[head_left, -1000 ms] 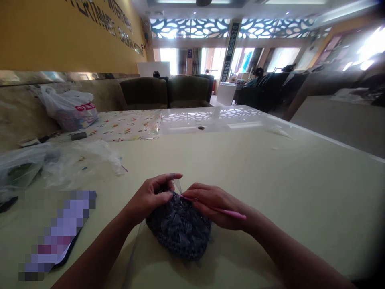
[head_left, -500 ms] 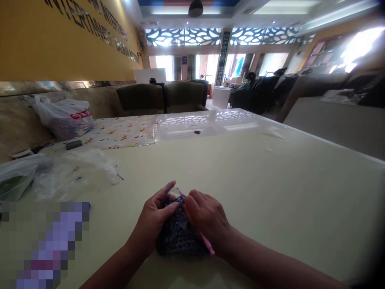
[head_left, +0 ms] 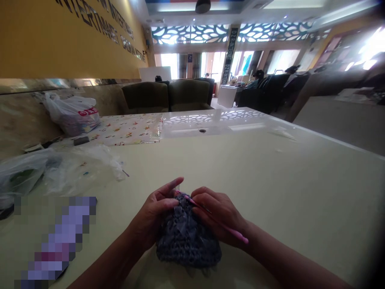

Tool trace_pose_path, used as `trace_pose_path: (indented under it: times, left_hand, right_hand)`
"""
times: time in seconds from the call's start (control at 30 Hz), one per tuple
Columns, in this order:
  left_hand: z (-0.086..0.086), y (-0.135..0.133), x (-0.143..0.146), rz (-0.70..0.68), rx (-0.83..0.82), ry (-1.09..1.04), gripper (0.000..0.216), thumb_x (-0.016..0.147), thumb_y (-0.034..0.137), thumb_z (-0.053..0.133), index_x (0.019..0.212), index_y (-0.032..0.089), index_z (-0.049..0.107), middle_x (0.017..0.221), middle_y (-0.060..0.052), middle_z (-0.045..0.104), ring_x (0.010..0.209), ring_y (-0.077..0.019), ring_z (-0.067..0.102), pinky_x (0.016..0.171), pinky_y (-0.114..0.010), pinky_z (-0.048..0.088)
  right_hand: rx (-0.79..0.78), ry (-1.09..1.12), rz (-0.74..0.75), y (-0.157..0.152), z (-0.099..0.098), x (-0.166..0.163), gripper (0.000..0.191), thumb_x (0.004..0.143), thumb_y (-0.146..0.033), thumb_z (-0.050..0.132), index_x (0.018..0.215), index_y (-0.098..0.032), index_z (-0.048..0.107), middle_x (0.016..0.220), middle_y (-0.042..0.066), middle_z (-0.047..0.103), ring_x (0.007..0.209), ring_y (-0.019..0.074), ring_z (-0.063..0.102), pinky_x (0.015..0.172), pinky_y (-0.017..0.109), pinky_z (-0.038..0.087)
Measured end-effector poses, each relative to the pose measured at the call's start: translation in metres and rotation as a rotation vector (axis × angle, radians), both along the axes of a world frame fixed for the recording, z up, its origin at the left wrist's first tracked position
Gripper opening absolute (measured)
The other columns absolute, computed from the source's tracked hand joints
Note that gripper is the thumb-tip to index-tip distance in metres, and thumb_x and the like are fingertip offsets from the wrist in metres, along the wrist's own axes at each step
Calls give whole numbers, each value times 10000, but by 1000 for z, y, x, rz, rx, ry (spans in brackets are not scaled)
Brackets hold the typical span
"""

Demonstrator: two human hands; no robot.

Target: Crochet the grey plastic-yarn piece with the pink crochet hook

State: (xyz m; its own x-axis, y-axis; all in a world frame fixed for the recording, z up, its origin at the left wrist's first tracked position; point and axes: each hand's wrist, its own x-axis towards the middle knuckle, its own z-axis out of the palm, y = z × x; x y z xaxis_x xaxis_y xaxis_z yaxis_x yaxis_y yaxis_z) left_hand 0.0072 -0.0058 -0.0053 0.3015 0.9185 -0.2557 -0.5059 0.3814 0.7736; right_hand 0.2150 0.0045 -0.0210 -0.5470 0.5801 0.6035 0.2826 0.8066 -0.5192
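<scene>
A dark grey crocheted piece (head_left: 187, 237) rests on the pale table (head_left: 270, 180) in front of me. My left hand (head_left: 156, 214) pinches its upper left edge, with the forefinger stretched out above. My right hand (head_left: 219, 216) is closed round a pink crochet hook (head_left: 216, 220), whose tip sits at the top edge of the piece between my two hands. A thin clear strand runs from the piece down toward me on the left.
Crumpled clear plastic bags (head_left: 54, 170) lie at the left. A blurred-out flat object (head_left: 57, 237) sits near my left arm. Farther back are a patterned sheet (head_left: 129, 129), a white bag (head_left: 73, 114), armchairs (head_left: 168, 95) and seated people (head_left: 255, 78).
The crocheted piece has been turned and spread wider again. The hook's handle, pointing down toward me half a second ago, now slants out to the right.
</scene>
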Motion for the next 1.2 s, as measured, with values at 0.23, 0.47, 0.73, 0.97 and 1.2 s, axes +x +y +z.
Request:
trace_pose_path:
  times: [0.23, 0.47, 0.73, 0.97, 1.2]
  left_hand:
    - [-4, 11, -12, 32, 99, 119, 437, 630, 132, 749, 1061, 200, 769, 795, 6, 598, 640, -87, 553, 601, -207, 465]
    - [-13, 11, -12, 60, 139, 224, 329, 656, 171, 771, 983, 208, 782, 804, -3, 664, 645, -96, 583, 607, -213, 459]
    - [-12, 8, -13, -155, 242, 286, 489, 795, 317, 755, 1276, 262, 682, 1123, -76, 729, 979, -228, 656, 910, -363, 477]
    - [-8, 14, -21, -97, 344, 290, 705, 869, 380, 693, 1506, 377, 393, 1200, -47, 694, 1182, -252, 590, 1025, -388, 408]
    - [-6, 1, -2, -5, 214, 168, 900, 767, 163, 801, 1505, 426, 358, 943, 27, 668, 802, -97, 614, 824, -251, 463]
  right_hand:
    - [-442, 177, 142, 2, 14, 2, 153, 971, -251, 501, 892, -206, 624, 957, 54, 668, 808, 146, 603, 693, 266, 496]
    - [-715, 346, 163, 8, 10, 0, 165, 913, -334, 596, 836, -199, 651, 936, 34, 641, 809, 140, 547, 676, 254, 441]
    - [-719, 368, -16, 4, 5, -4, 222, 890, -402, 633, 806, -197, 645, 717, -5, 574, 657, 119, 484, 579, 233, 404]
    - [-803, 506, -20, 7, 16, 1, 271, 849, -430, 674, 767, -174, 641, 683, -14, 543, 606, 95, 442, 532, 211, 357]
    - [-683, 357, -51, -4, 0, -10, 207, 903, -378, 627, 822, -189, 651, 686, -18, 563, 617, 97, 466, 545, 208, 381]
